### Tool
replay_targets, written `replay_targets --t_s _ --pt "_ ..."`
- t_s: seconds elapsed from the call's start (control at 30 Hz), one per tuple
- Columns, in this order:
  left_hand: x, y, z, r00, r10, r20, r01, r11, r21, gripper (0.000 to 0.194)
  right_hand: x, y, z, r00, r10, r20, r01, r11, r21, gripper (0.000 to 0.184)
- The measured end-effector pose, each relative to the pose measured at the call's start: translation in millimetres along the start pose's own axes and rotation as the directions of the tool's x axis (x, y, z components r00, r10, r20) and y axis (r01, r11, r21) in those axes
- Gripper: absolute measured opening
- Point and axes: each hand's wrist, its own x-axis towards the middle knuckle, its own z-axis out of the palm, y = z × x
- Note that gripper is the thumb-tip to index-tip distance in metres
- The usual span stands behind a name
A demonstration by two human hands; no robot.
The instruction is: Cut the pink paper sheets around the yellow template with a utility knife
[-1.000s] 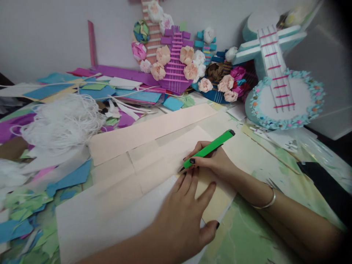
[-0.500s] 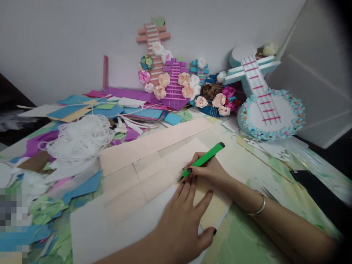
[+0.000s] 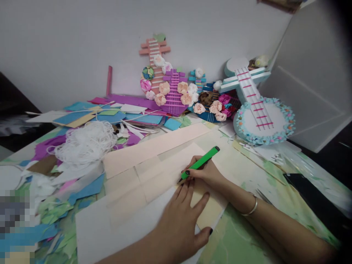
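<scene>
My right hand (image 3: 205,170) is closed around a green marker (image 3: 200,163), its dark tip pointing down and left by my left fingertips. My left hand (image 3: 183,218) lies flat with fingers apart, pressing on a white sheet (image 3: 110,223) and the edge of pale peach paper (image 3: 159,174). Whether the tip touches the paper, I cannot tell. Behind these lies a long peach strip (image 3: 156,146). A cream piece of paper (image 3: 207,205) shows beneath my left thumb and forefinger.
Left are a tangle of white string (image 3: 86,143) and green paper scraps (image 3: 55,209). Decorated model instruments, one purple (image 3: 173,91) and one pale blue and white (image 3: 264,117), lean at the back. A black phone-like slab (image 3: 305,194) and scissors-like metal tips (image 3: 264,197) lie right.
The view has shifted slightly, so the background sits lower and the right-hand things farther left. Both hands and the marker keep nearly the same place on the paper.
</scene>
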Motion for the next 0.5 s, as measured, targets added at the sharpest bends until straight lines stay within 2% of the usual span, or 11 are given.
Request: replay_targets --t_s 0.27,0.5 --pt "0.0 0.4 -0.5 1.0 -0.01 0.009 0.01 1.0 -0.007 0.07 1.8 1.8 -1.6 1.0 -0.018 0.006 0.018 0.999 0.034 0.027" --pt "0.4 0.8 -1.8 1.0 -0.006 0.007 0.006 1.0 0.008 0.07 1.0 1.5 0.3 1.0 -0.025 -0.01 0.025 1.0 -0.002 0.028"
